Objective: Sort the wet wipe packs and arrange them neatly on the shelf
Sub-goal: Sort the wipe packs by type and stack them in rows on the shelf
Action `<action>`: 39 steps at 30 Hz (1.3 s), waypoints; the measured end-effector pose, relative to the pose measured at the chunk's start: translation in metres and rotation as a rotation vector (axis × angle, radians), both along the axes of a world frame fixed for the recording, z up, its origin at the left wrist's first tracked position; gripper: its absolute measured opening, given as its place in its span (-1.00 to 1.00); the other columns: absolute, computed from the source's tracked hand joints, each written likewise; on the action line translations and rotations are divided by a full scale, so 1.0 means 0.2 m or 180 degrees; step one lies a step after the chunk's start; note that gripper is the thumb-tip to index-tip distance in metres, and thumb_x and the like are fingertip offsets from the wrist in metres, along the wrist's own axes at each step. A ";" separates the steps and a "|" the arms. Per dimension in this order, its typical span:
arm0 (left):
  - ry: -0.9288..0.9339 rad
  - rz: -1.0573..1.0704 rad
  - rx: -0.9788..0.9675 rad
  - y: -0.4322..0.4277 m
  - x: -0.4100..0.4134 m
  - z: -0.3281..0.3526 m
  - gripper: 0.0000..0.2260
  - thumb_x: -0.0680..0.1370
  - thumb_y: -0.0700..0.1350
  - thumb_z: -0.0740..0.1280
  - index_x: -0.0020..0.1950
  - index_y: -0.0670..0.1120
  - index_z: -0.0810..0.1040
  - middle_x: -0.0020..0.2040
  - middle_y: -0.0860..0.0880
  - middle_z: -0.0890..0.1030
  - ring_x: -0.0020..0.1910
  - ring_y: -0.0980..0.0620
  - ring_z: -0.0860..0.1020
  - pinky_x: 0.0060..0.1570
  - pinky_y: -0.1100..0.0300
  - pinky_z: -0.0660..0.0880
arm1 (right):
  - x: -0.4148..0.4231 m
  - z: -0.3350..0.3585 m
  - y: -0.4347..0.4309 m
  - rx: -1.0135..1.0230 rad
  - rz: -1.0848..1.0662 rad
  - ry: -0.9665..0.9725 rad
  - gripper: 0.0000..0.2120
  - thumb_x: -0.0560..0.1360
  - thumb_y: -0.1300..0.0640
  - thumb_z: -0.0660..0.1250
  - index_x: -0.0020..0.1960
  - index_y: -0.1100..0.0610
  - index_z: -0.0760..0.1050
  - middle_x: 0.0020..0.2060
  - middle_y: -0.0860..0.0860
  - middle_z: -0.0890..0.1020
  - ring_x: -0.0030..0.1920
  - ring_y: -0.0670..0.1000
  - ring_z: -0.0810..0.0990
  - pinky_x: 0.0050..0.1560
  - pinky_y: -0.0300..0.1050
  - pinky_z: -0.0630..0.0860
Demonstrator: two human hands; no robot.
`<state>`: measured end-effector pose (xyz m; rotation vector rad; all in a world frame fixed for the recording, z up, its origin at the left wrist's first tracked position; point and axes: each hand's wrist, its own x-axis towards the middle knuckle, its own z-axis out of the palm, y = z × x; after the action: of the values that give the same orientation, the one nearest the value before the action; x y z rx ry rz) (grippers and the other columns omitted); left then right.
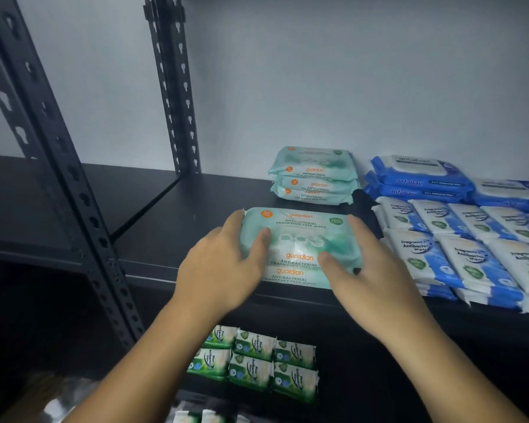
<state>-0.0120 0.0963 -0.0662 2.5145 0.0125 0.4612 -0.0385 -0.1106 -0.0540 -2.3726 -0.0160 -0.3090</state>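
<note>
mint-green near stack (300, 239), clasped at both ends on the black shelf (165, 215)
the left hand (223, 264) and right hand (370, 270) each wrap a short end of it, thumbs on the top pack, fingers curling down the sides. it sits at the shelf's near lip, in front of the far stack (313, 178) of the same brand, with blue packs (419, 178) and white-and-blue packs (477, 248) to the right. this looks like the placing step; the next move likely calls for squaring it in line with the far stack, then letting go. how many packs the stack holds is unclear, the fingertips hide behind its ends, and the right-hand rows run out of frame.
</note>
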 end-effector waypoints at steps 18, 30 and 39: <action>-0.1483 -0.0519 0.1293 0.16 0.02 -0.20 -0.50 0.48 0.07 0.52 0.41 0.09 0.54 0.38 0.08 0.56 0.25 -0.05 0.54 0.04 0.03 0.47 | 0.10 -0.16 0.15 -0.1778 0.0261 -0.1076 -0.25 0.23 0.28 0.60 0.39 0.07 0.48 0.33 0.09 0.55 0.15 0.14 0.55 0.07 0.03 0.61; -0.1119 0.0356 0.1340 0.59 0.40 -0.18 -0.47 0.41 -0.05 0.58 0.37 0.09 0.59 0.35 0.01 0.60 0.24 -0.15 0.60 0.03 -0.09 0.57 | 0.60 -0.10 0.64 -0.1736 0.0957 -0.1191 -0.33 0.52 0.23 0.39 0.56 0.01 0.21 0.50 0.03 0.29 0.30 0.11 0.36 0.25 0.00 0.48; -0.0863 0.0418 0.1269 0.63 0.88 -0.14 -0.48 0.61 -0.02 0.33 0.53 0.28 0.31 0.55 0.21 0.32 0.38 -0.05 0.49 0.18 -0.02 0.56 | 1.05 -0.14 0.72 -0.2123 0.0432 -0.1497 -0.39 0.48 0.14 0.42 0.46 -0.11 0.31 0.32 -0.08 0.48 0.32 0.14 0.24 0.17 0.12 0.19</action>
<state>0.1643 0.2221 -0.0935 2.8242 -0.0210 0.9357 0.1722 0.0334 -0.0814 -2.8628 -0.5784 -0.9017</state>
